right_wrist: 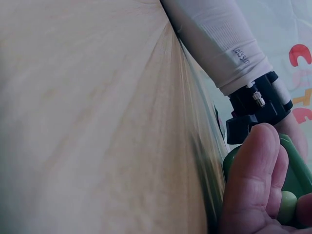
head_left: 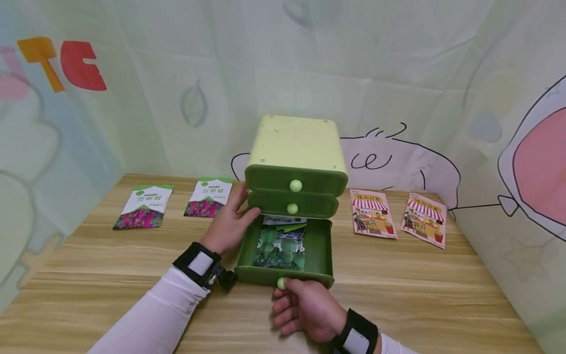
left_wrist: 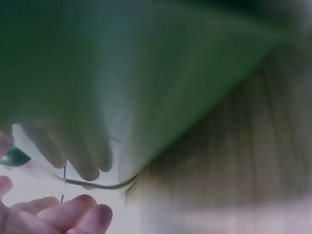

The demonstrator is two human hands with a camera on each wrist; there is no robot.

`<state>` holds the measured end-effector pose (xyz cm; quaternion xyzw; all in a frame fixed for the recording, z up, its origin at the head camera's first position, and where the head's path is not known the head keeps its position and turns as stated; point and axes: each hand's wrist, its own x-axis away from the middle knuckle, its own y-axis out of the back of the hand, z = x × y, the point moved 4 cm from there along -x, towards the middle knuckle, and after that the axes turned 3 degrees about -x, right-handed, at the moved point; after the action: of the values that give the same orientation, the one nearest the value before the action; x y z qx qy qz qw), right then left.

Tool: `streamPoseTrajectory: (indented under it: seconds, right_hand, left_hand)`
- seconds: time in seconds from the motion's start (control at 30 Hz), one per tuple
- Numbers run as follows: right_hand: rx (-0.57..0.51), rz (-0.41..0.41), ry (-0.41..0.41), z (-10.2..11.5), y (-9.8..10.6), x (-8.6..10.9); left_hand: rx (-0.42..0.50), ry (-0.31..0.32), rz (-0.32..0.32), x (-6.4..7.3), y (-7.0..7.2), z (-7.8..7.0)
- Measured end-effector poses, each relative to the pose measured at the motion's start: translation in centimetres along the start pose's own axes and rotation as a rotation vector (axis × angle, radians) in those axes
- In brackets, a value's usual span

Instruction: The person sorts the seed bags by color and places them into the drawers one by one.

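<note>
A small chest of drawers (head_left: 297, 142) stands near the back wall, with a pale yellow top and green drawer fronts. Its bottom drawer (head_left: 321, 246) is pulled out, and packets (head_left: 279, 251) with green printed pictures lie inside it. My right hand (head_left: 309, 306) pinches the round light-green knob (head_left: 281, 283) of that drawer; the knob (right_wrist: 287, 207) also shows beside the fingers in the right wrist view. Along the chest's left side my left hand (head_left: 227, 223) rests with its fingers extended. The left wrist view shows those fingers (left_wrist: 73, 214) beside the green drawer wall (left_wrist: 195, 63).
Two seed packets with purple flowers (head_left: 145, 206) (head_left: 210, 197) lie on the wooden table (head_left: 424, 295) to the left. Two pink shop-picture packets (head_left: 374, 214) (head_left: 424, 219) lie to the right. Printed cloth walls (head_left: 398, 64) surround the table.
</note>
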<state>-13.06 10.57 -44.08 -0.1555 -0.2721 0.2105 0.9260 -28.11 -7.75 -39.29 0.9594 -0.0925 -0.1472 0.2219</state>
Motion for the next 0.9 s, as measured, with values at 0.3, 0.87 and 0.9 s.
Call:
streamPoseTrajectory:
  seconds: [0.3, 0.87, 0.9]
  right_hand:
    - [-0.003, -0.002, -0.007, 0.04, -0.01, -0.02]
    - [-0.006, 0.005, -0.013, 0.04, 0.14, -0.10]
    - [-0.007, 0.005, -0.012, 0.03, 0.13, -0.11]
  left_hand:
    - [-0.011, 0.024, -0.002, -0.01, 0.04, 0.46]
    - [-0.058, 0.048, 0.010, 0.04, 0.17, 0.50]
    - [-0.060, 0.051, 0.010, 0.05, 0.19, 0.49]
